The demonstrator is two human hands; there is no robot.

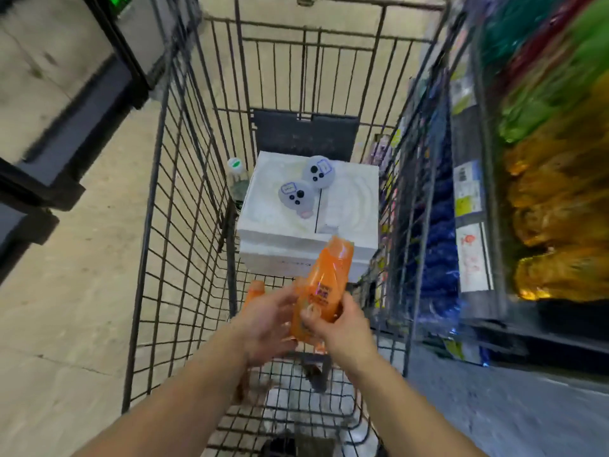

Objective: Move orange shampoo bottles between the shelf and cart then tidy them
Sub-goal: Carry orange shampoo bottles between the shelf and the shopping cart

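Note:
My right hand (339,319) grips an orange shampoo bottle (328,278) by its lower half, cap tilted up and away, above the wire cart (171,225). My left hand (267,324) is wrapped around a second orange bottle (300,324) just below and left of the first. Another orange bottle (255,291) lies in the cart behind my left hand, partly hidden. At the right, a blurred shelf (543,192) carries rows of orange, green and red bottles.
A white box (290,235) fills the far half of the cart, with two white controllers (304,186) on top. A clear bottle with a white cap (237,173) stands left of the box. Dark cabinets line the left side of the tiled aisle.

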